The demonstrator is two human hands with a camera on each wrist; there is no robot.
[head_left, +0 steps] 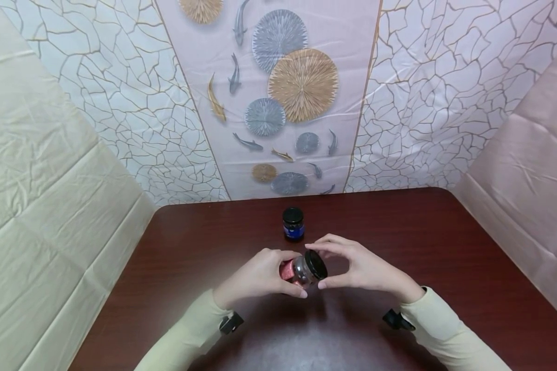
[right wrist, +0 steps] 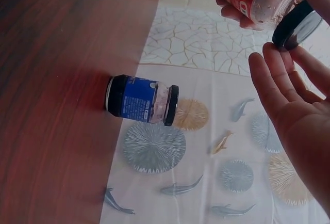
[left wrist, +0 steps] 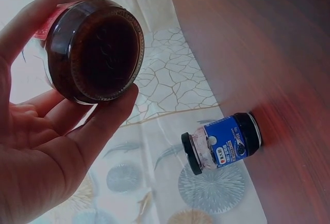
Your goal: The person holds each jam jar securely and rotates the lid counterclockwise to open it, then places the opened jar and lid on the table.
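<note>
My left hand (head_left: 257, 275) grips a glass jar (head_left: 300, 272) with a red label, fingers on its far side and thumb on the near side. The jar is tilted over, its black lid (head_left: 316, 264) toward the right. The left wrist view shows its round base (left wrist: 107, 53) and dark contents. My right hand (head_left: 371, 268) holds the lid's rim between thumb and fingertips, palm away from it. Behind both hands, a second jar (head_left: 293, 224) with a blue label and black lid stands upright on the table.
The dark red-brown table (head_left: 204, 237) has rounded back corners. A patterned cloth (head_left: 288, 149) with fish and round motifs hangs behind it. Plain pale cloth walls (head_left: 65, 206) close in the left and right sides.
</note>
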